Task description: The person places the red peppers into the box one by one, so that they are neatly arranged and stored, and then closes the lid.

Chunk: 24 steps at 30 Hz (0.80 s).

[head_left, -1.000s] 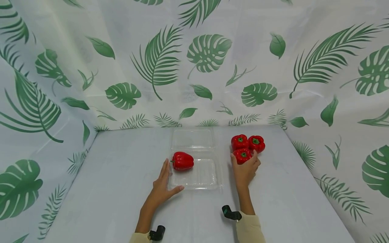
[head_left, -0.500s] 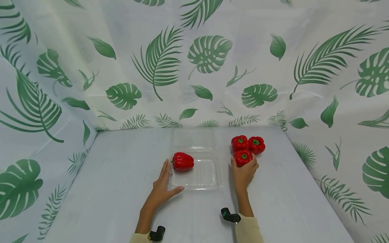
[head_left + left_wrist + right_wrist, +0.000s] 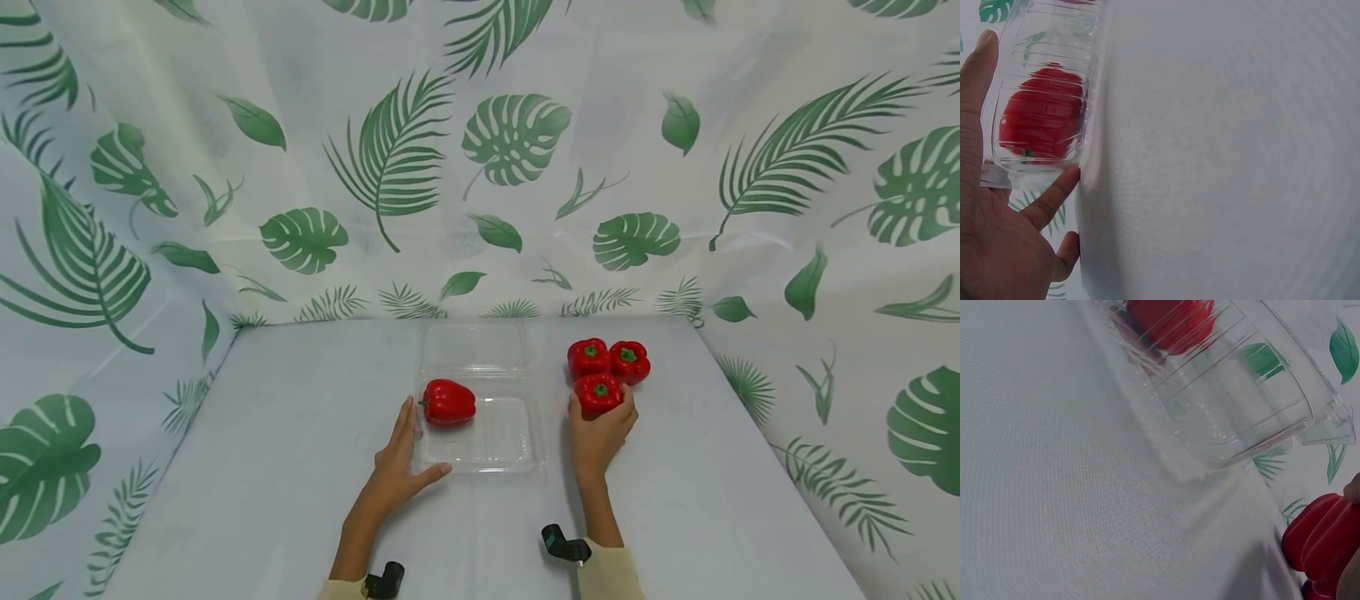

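A clear plastic clamshell box (image 3: 510, 433) lies with its lid folded back on the table. One red bell pepper (image 3: 449, 402) rests on its side in the box's left part, its stem toward the left. My left hand (image 3: 395, 471) spreads its fingers along the box's left side, the thumb by the front edge; the left wrist view shows a fingertip at the box wall (image 3: 1041, 164). To the right of the box, my right hand (image 3: 597, 437) grips another red bell pepper (image 3: 598, 392) between thumb and fingers. In the right wrist view that pepper (image 3: 1322, 540) is partly cut off.
Two more red bell peppers (image 3: 588, 357) (image 3: 629, 362) stand stem up just behind the gripped one. The box lid (image 3: 475, 346) lies flat toward the back. A leaf-patterned sheet (image 3: 420, 258) rises behind the white table (image 3: 300, 375).
My right hand has drawn the gripped pepper slightly toward me, away from the two behind it. The left hand stays at the box. The head view has shifted a little.
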Each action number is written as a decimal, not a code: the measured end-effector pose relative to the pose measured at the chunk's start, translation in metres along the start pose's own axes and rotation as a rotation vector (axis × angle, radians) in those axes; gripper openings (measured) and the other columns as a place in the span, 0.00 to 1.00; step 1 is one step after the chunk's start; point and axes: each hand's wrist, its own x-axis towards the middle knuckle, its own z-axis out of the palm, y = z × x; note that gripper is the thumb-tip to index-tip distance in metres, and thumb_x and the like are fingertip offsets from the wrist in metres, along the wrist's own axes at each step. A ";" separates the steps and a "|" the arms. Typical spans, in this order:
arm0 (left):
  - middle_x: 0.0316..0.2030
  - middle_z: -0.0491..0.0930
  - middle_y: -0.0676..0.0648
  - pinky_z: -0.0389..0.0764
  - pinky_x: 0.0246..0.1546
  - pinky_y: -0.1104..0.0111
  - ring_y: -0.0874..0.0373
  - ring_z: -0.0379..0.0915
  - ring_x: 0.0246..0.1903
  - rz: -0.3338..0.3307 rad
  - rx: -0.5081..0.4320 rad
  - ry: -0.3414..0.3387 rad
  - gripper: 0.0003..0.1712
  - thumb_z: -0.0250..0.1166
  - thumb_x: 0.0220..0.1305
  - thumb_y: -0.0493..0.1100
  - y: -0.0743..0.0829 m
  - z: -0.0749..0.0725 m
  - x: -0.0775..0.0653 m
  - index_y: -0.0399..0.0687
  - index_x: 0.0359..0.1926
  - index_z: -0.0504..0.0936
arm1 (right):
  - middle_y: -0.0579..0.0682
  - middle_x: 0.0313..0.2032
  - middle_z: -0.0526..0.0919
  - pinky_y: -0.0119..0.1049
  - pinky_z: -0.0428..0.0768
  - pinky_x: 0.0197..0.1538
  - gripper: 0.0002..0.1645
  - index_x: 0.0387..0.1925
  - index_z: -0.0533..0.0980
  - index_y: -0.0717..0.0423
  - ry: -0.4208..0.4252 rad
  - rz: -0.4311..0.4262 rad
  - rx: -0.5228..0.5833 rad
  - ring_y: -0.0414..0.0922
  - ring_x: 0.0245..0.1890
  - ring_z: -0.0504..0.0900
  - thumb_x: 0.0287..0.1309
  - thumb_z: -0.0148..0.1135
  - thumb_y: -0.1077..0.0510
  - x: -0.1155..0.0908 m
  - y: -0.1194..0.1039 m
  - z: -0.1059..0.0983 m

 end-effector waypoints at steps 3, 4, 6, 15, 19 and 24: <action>0.79 0.37 0.55 0.68 0.60 0.36 0.42 0.49 0.75 -0.014 0.001 -0.007 0.65 0.72 0.51 0.62 0.000 -0.001 -0.001 0.57 0.78 0.39 | 0.59 0.67 0.60 0.62 0.72 0.64 0.54 0.71 0.52 0.54 0.027 -0.024 0.025 0.52 0.70 0.59 0.47 0.74 0.60 -0.002 -0.004 -0.001; 0.79 0.37 0.55 0.68 0.60 0.36 0.42 0.49 0.75 -0.017 0.003 -0.008 0.65 0.71 0.51 0.63 0.000 -0.001 -0.001 0.57 0.78 0.39 | 0.59 0.67 0.60 0.61 0.72 0.64 0.55 0.71 0.52 0.54 0.034 -0.029 0.036 0.52 0.70 0.59 0.46 0.74 0.60 -0.003 -0.006 -0.001; 0.79 0.37 0.56 0.67 0.60 0.36 0.43 0.48 0.75 -0.024 0.002 -0.010 0.65 0.71 0.51 0.63 0.001 -0.002 -0.001 0.57 0.78 0.39 | 0.58 0.68 0.60 0.62 0.71 0.64 0.55 0.71 0.52 0.54 0.040 -0.043 0.058 0.51 0.70 0.59 0.46 0.75 0.59 -0.004 -0.007 -0.001; 0.78 0.37 0.57 0.68 0.60 0.36 0.44 0.47 0.76 -0.035 0.001 -0.011 0.65 0.71 0.50 0.64 0.003 -0.002 -0.001 0.58 0.78 0.39 | 0.55 0.67 0.62 0.58 0.72 0.65 0.53 0.69 0.55 0.56 0.027 -0.197 0.166 0.46 0.69 0.58 0.46 0.75 0.61 0.000 -0.009 -0.003; 0.78 0.37 0.57 0.68 0.59 0.36 0.44 0.46 0.76 -0.032 0.008 -0.008 0.66 0.71 0.50 0.64 0.002 -0.001 0.000 0.59 0.78 0.39 | 0.54 0.67 0.62 0.57 0.72 0.65 0.54 0.70 0.56 0.54 0.010 -0.258 0.201 0.44 0.70 0.58 0.45 0.75 0.62 0.003 -0.012 -0.004; 0.79 0.37 0.56 0.68 0.59 0.36 0.43 0.47 0.75 -0.025 0.016 -0.008 0.66 0.71 0.50 0.64 0.002 0.000 0.000 0.58 0.78 0.38 | 0.54 0.66 0.62 0.58 0.74 0.64 0.54 0.72 0.57 0.48 -0.025 -0.270 0.202 0.43 0.69 0.59 0.45 0.76 0.62 0.004 -0.015 -0.004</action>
